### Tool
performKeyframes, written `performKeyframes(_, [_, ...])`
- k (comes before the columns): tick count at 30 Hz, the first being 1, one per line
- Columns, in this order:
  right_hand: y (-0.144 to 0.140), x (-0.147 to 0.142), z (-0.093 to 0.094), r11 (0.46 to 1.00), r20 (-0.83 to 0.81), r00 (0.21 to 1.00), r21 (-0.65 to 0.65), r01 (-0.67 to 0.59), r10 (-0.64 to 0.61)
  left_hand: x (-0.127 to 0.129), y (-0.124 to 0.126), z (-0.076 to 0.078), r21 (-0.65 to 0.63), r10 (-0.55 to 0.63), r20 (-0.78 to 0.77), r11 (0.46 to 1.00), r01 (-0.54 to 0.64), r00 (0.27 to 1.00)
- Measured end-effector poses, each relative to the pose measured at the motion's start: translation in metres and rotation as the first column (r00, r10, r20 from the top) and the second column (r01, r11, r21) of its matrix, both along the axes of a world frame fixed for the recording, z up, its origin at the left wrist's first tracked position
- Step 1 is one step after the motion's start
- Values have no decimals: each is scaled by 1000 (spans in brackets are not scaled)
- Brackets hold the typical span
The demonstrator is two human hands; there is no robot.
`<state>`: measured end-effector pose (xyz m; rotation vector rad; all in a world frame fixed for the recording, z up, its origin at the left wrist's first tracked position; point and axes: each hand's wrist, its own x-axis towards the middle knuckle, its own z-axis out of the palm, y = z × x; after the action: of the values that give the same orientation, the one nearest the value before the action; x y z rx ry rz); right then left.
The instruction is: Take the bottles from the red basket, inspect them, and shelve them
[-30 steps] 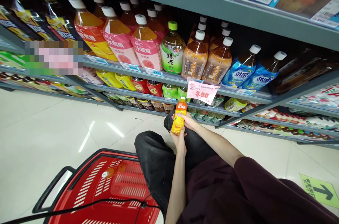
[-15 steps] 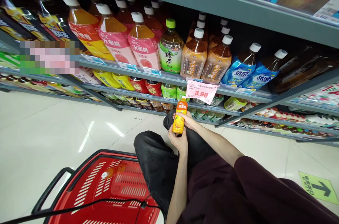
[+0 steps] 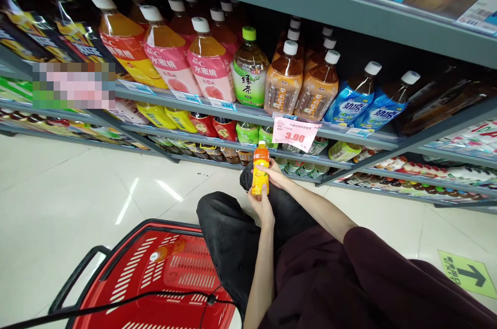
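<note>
Compared with half a second ago, the small orange bottle (image 3: 260, 172) has turned a little in the hands, so that the picture on its label faces less toward the camera, and it stands slightly more upright; the hands themselves are almost in the same place.

Both hands grasp the bottle. The left hand (image 3: 262, 205) is under it and closes around the lower part, with the thumb on the near side. The right hand (image 3: 276, 175) comes from the right and its fingers wrap around the middle of the bottle, just below the orange neck. The bottle is in front of the person's black knee (image 3: 229, 225), above the floor (image 3: 77, 189), and well apart from the shelf (image 3: 248, 114) behind it.

Its long axis is nearly vertical, cap up, with the top leaning a little away from the person. From both hands the bottle lies forward and slightly up; the left hand is the nearer one to its base, the right hand nearer to its top.

Down and to the left of the hands stands a red basket (image 3: 128, 246), near the person's leg. A pink price tag (image 3: 295, 133) hangs from the shelf edge just above the bottle's cap, not touching it.
</note>
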<state>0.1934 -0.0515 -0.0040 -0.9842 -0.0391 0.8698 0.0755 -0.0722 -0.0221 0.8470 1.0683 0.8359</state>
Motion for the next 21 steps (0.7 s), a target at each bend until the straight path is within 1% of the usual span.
performKeyframes(5, [2, -1, -1, 1000, 6, 1000, -4, 15, -15, -2, 0, 2, -13, -43, -3, 999, 43, 999])
performKeyframes(8, [2, 0, 0, 1000, 27, 1000, -23, -1, 1, -2, -1, 5, -9, -39, 3, 999, 39, 999])
performKeyframes(15, [3, -3, 7, 999, 35, 999, -30, -17, 18, -2, 0, 10, -66, -15, 12, 998, 15, 1000])
performKeyframes(21, [2, -3, 7, 999, 29, 999, -35, 24, -23, -4, -1, 10, -46, -44, 4, 998, 44, 999])
